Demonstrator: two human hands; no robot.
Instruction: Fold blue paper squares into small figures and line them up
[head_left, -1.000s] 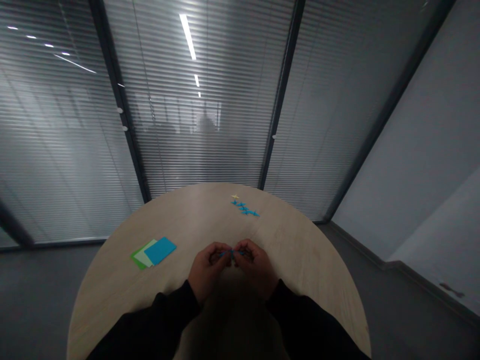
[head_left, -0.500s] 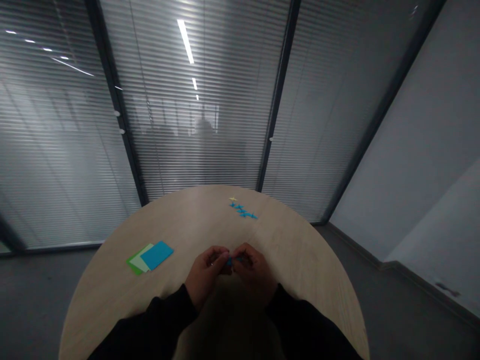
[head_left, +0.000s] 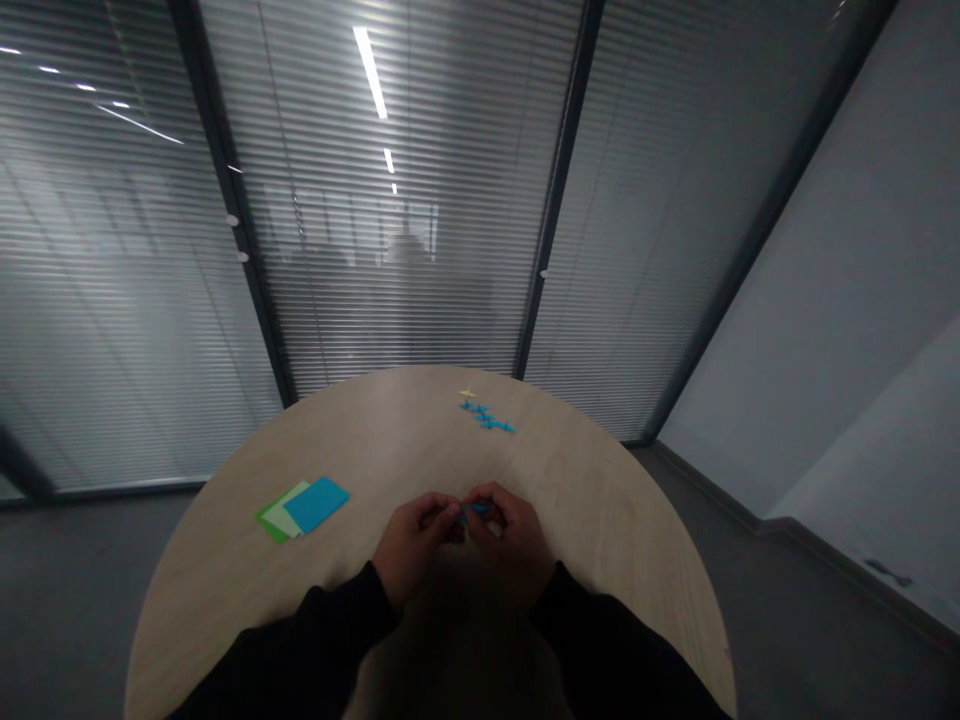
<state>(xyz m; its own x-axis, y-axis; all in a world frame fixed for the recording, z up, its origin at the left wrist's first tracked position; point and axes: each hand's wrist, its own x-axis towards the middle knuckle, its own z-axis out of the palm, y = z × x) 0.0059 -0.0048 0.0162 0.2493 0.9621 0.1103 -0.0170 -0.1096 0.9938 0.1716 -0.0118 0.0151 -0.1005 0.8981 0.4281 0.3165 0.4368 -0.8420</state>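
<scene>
Head view, dim, wide-angle. Work is at lower centre of the frame.

Left hand (head_left: pixel 414 535) and right hand (head_left: pixel 510 540) are held close together above the near edge of the surface, a round light-wood tabletop (head_left: pixel 375 445). Both are curled, fingers nearly closed, fingertips meeting around a small bright-blue plastic piece (head_left: pixel 474 510). Piece sits between the hands, mostly hidden by the fingers. Looks pinched by both hands, though the exact grip is hard to read at this size and light. Black sleeves (head_left: pixel 330 630) cover both forearms.

Upper middle of the surface, right of centre: a short diagonal row of bright-blue star-shaped pieces (head_left: pixel 487 418), well apart from the hands. Just above its upper-left end lies one small pale-yellow star-shaped piece (head_left: pixel 467 393), near but not touching the row.

Left of the hands: a stack of flat rectangular cards, with a bright-blue card (head_left: pixel 316 504) on top, overlapping a pale-green card (head_left: pixel 281 512) and a darker green card (head_left: pixel 268 525).

Behind the surface: glass partition with grey slatted blinds (head_left: pixel 390 250) and dark metal frames across the upper frame. Grey wall (head_left: pixel 825 300) at right, dark grey floor (head_left: pixel 75 600) at lower left.
</scene>
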